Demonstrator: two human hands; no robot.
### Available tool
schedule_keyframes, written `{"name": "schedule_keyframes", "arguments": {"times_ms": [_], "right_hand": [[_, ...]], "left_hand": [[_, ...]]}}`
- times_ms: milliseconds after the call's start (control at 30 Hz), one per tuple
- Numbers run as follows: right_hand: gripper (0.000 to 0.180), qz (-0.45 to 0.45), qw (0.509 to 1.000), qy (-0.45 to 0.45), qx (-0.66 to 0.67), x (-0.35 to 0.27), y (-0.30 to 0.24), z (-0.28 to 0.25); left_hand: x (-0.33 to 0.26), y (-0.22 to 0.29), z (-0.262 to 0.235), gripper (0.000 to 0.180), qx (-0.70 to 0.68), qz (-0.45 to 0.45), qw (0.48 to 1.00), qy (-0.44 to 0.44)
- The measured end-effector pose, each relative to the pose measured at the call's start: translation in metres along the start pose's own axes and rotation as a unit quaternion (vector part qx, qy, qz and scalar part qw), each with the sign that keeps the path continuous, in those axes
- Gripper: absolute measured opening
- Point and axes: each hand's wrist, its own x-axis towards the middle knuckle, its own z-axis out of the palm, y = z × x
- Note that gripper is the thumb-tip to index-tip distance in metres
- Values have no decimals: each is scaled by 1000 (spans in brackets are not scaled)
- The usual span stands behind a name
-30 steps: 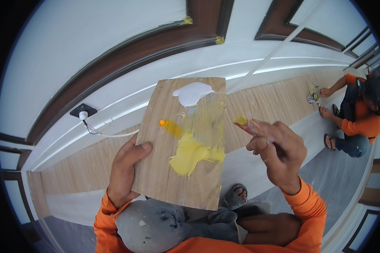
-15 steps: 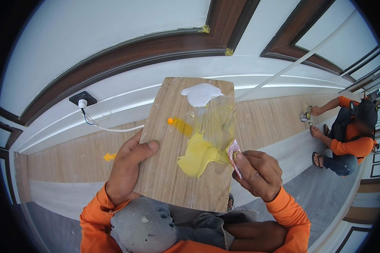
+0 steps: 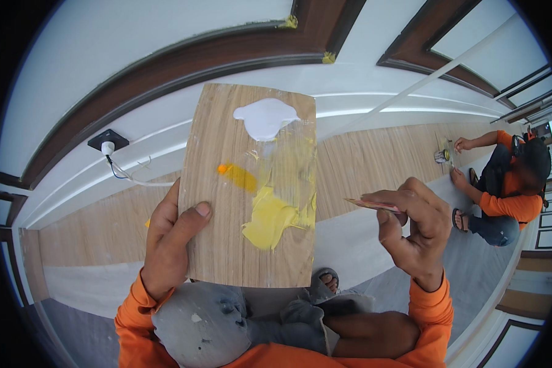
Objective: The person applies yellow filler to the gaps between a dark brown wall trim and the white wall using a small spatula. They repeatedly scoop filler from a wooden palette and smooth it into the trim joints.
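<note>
While the wooden board (image 3: pixel 227 202) is held upright before the wall, it is gripped along its left edge by the left hand (image 3: pixel 168 239), whose thumb is pressed flat on the front face and whose fingers are wrapped behind the edge. A white blob of paste (image 3: pixel 265 118) is seen near the top of the board, a small orange dab with a streak (image 3: pixel 234 174) at mid-height, and a larger yellow smear (image 3: pixel 276 216) toward the lower right, with thin glossy traces spread between them.

The right hand (image 3: pixel 414 230) is held just right of the board and apart from it. Its fingers are closed in a pinch on a thin flat scraper (image 3: pixel 368 204), which is pointed left toward the board's right edge without touching it.

Behind the board, a white wall with dark brown curved trim (image 3: pixel 165 67) is noted, and a dark wall socket (image 3: pixel 108 140) with a white plug and cable is fitted at the left. A wood-patterned panel (image 3: pixel 374 159) is run along the lower wall.

At the far right, another person in an orange top (image 3: pixel 506 196) is seated on the floor, with one hand reaching to a small tin (image 3: pixel 441 156).

At the lower edge, the wearer's orange sleeves and grey-clad knees (image 3: pixel 208 325) are visible.
</note>
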Motion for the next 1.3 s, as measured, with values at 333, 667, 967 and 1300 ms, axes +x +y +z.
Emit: {"name": "schedule_keyframes", "arguments": {"times_ms": [333,667,967,1300], "right_hand": [[34,-29,993,-110,-28,6,-3,19],[15,259,812,-94,514,2,51,24],[44,196,742,27,641,54,20,22],[41,39,890,268,368,144,49,69]], "left_hand": [[8,-3,2,64,34,-23,998,-36],[19,-9,0,56,-46,-47,998,-18],[24,-13,-19,51,-12,-43,998,-41],[39,-14,-28,48,40,-32,989,-140]]}}
